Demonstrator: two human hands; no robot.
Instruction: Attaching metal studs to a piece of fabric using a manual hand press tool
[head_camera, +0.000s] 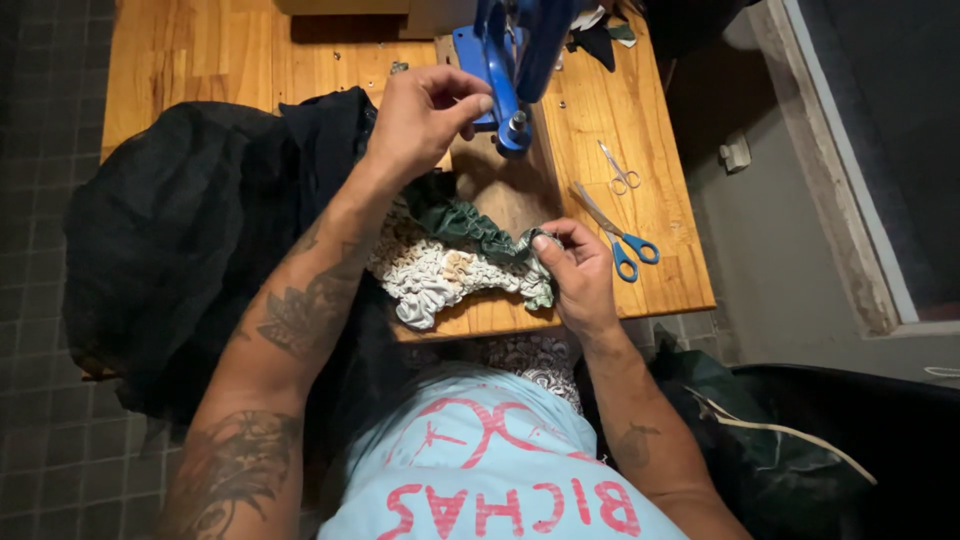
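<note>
**Gathered cloth held at the blue press**

The left hand (425, 115) reaches up to the blue metal press machine (510, 60) at the far side of the wooden table (650, 250); its fingers are curled together at the machine's lower head, though what they pinch, if anything, is too small to tell. The right hand (575, 275) pinches the end of a ruffled strip of dark green fabric (465, 225) between thumb and fingers, near the table's front edge.

That green strip runs from the right hand back toward the machine and lies on a crumpled white and cream lace fabric (435, 275), which rests on the table and hangs a little over its edge. A large piece of sheer black mesh fabric (190, 230) spills over the left side of the table and the person's lap.

Blue-handled scissors (620, 240) lie just to the right of the right hand, and small silver snips (620, 170) lie beyond them.

The gathered cloth looks light, soft and limp, likely to sag and slide unless it is held at the bunched edge, where the folds give a firm pinch.
</note>
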